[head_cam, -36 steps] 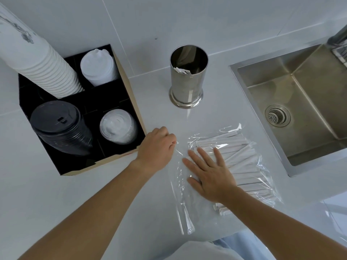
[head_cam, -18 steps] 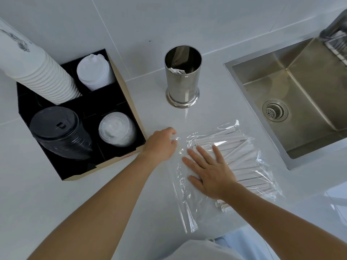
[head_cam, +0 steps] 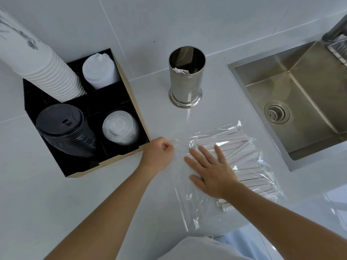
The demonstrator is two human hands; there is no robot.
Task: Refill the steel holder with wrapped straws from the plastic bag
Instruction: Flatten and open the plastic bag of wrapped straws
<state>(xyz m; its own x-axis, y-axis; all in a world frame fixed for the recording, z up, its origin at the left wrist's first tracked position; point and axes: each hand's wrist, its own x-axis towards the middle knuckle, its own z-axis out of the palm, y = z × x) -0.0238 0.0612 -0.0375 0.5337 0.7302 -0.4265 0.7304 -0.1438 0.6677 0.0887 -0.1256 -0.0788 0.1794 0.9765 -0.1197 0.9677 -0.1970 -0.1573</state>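
Note:
The steel holder [head_cam: 185, 81] stands upright at the back of the white counter, with a couple of white wrapped ends showing inside. In front of it lies the clear plastic bag [head_cam: 189, 212], full of white wrapped straws [head_cam: 242, 152]. My right hand [head_cam: 212, 171] lies flat on the bag with fingers spread, pressing it down. My left hand [head_cam: 159, 154] pinches the bag's left edge near its open top corner.
A black divided box [head_cam: 131, 102] at the left holds stacked white cups [head_cam: 37, 62], white lids [head_cam: 99, 72], black lids [head_cam: 63, 128] and clear lids [head_cam: 120, 128]. A steel sink [head_cam: 293, 102] is set into the counter at the right. The counter's front edge runs just below the bag.
My left hand has pulled the bag's edge a little to the left, away from the right hand. The right hand stays flat on the bag. The view has shifted slightly.

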